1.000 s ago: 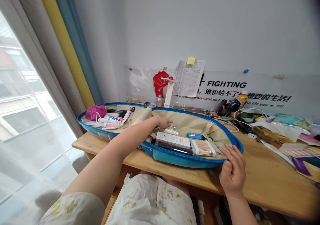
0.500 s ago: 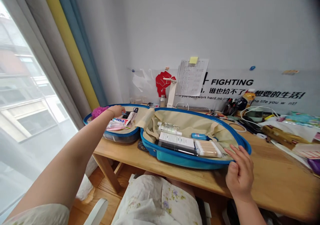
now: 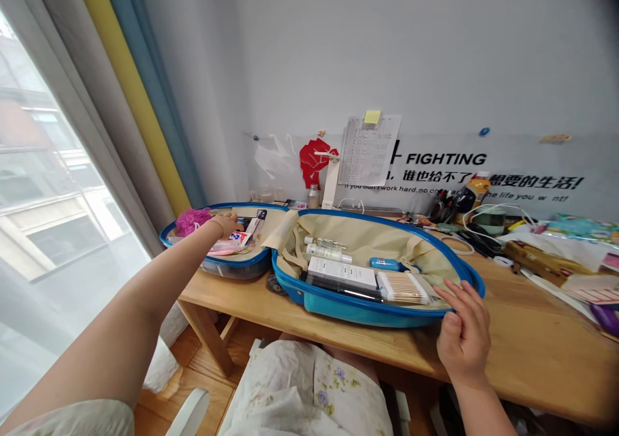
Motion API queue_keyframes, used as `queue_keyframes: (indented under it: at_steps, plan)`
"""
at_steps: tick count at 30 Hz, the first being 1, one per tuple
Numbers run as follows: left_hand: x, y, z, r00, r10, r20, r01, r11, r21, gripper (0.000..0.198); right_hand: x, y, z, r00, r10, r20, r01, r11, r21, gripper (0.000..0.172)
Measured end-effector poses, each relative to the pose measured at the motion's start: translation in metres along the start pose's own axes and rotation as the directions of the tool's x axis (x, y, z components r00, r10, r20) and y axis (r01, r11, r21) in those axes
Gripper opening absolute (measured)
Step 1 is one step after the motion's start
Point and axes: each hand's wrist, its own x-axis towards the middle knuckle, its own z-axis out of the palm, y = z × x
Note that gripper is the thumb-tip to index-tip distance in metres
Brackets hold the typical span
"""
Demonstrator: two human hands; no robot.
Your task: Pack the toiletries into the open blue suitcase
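A blue suitcase (image 3: 367, 318) lies spread in two halves across the desk. My left hand (image 3: 226, 222) reaches into its left half, over the packed things there; its fingertips are hidden, so I cannot tell whether it grips anything. Beside that hand are a purple bath puff (image 3: 192, 220) and a toothpaste box (image 3: 238, 238). My right hand (image 3: 465, 333) rests at the right half's near rim, fingers outstretched, holding nothing. Nearest to it is a box of cotton swabs (image 3: 402, 287). A white box (image 3: 341, 272), a white tube (image 3: 329, 253) and a blue bottle (image 3: 385, 264) lie farther in.
The wooden desk (image 3: 527, 339) carries clutter on the right, including a brown pouch (image 3: 549, 257), cables and an orange-labelled bottle (image 3: 478, 191). A white lamp (image 3: 331, 181) stands behind the suitcase. Curtains (image 3: 145, 100) and a window border the left side.
My left hand has shifted slightly within the left half, uncovering more of the purple bath puff and covering part of the toothpaste box. The right hand stays at the rim.
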Motion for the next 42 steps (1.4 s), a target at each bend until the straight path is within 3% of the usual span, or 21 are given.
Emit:
queue_keyframes:
  at_steps: [7,17,28,32,36,39,42]
  plan:
    - [0.001,-0.001,0.001,0.999,0.014,-0.036,-0.012,0.999,0.048,0.044,0.0,0.001,0.0,1.0,-0.001,0.001,0.001,1.0,-0.011,0.035]
    - [-0.029,-0.008,0.005,0.98,0.072,-0.183,-0.056,0.994,0.091,0.035,-0.001,0.0,0.001,1.0,0.013,-0.006,-0.013,1.0,0.003,0.034]
    - [-0.032,-0.012,0.004,0.979,-0.019,-0.205,0.016,1.0,-0.018,0.029,-0.001,-0.001,0.001,0.999,0.036,-0.007,-0.036,0.999,-0.001,0.034]
    - [-0.042,-0.01,-0.012,0.96,-0.124,-0.252,0.098,0.988,-0.116,0.035,0.0,-0.001,0.001,0.999,0.053,-0.009,-0.053,0.999,0.006,0.035]
    - [-0.044,0.009,-0.046,0.923,-0.199,-0.329,0.131,0.967,-0.219,0.045,-0.001,-0.001,0.001,0.999,0.047,-0.013,-0.046,0.999,0.026,0.034]
    - [-0.038,0.039,-0.081,0.909,-0.147,-0.39,0.048,0.966,-0.254,0.048,-0.002,0.0,0.001,0.999,0.047,-0.003,-0.047,0.999,0.027,0.034]
    - [-0.029,0.086,-0.117,0.903,0.009,-0.429,-0.113,0.969,-0.218,0.048,-0.003,0.001,0.002,0.998,0.058,-0.004,-0.058,0.998,0.027,0.033]
